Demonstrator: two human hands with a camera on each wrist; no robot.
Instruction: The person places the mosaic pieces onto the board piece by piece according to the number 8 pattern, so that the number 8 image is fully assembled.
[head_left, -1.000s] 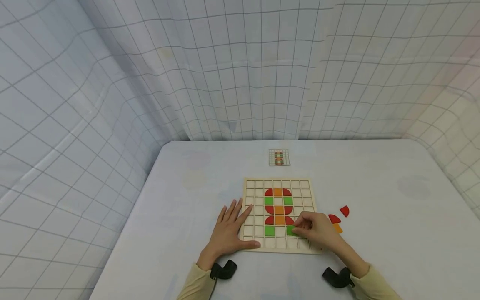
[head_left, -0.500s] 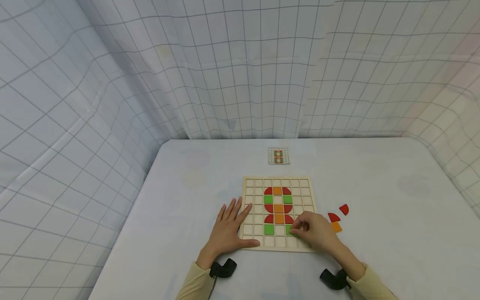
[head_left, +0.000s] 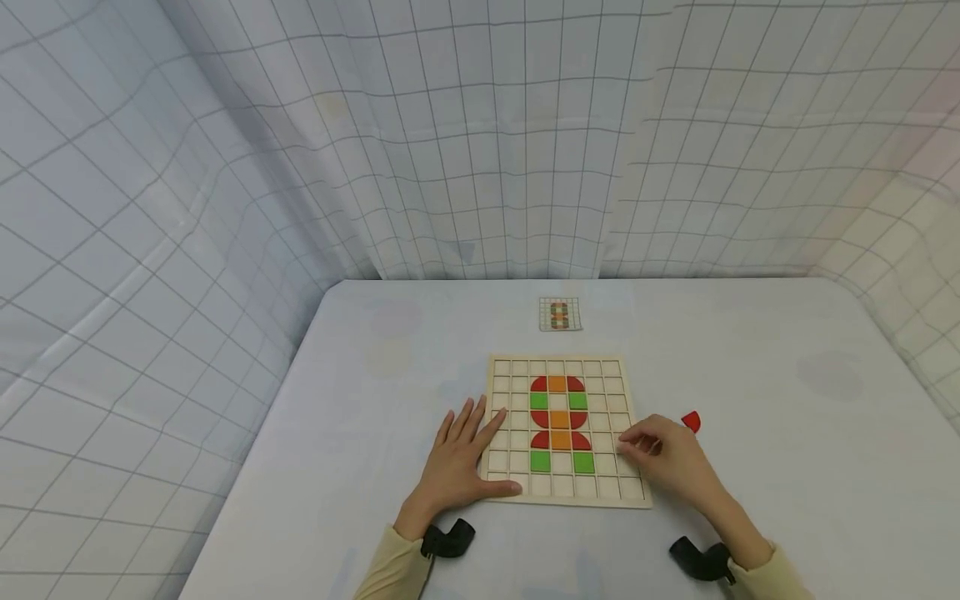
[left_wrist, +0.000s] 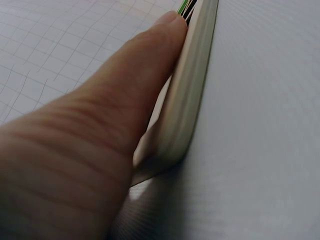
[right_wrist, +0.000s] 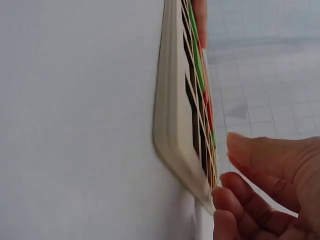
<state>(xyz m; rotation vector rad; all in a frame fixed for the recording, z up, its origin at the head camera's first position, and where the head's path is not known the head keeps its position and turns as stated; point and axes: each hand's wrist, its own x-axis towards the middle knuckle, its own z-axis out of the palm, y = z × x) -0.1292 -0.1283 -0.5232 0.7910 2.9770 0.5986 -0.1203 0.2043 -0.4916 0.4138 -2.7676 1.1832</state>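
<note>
A wooden grid board (head_left: pixel 626 492) lies on the table, with red, orange and green tiles (head_left: pixel 559 420) set in its middle columns. My left hand (head_left: pixel 452 467) rests spread on the board's left edge; its thumb (left_wrist: pixel 145 65) lies along the near rim in the left wrist view. Over the board's right edge is my right hand (head_left: pixel 667 462), fingers bent. In the right wrist view its thumb (right_wrist: pixel 260 152) stands apart from the fingertips, with nothing seen between them. One red quarter-round tile (head_left: pixel 692 422) shows just beyond this hand, which covers the table beside the board.
A small pattern card (head_left: pixel 560 315) lies on the white table (head_left: pixel 405 350) behind the board. Grid-patterned curtains (head_left: pixel 480 150) hang at the back and both sides. Black wrist devices (head_left: pixel 450 538) sit by both sleeves.
My right hand has let go of the green tile in the lower row and moved right, to the board's edge. It now hides a red tile and an orange tile. The left hand stays put.
</note>
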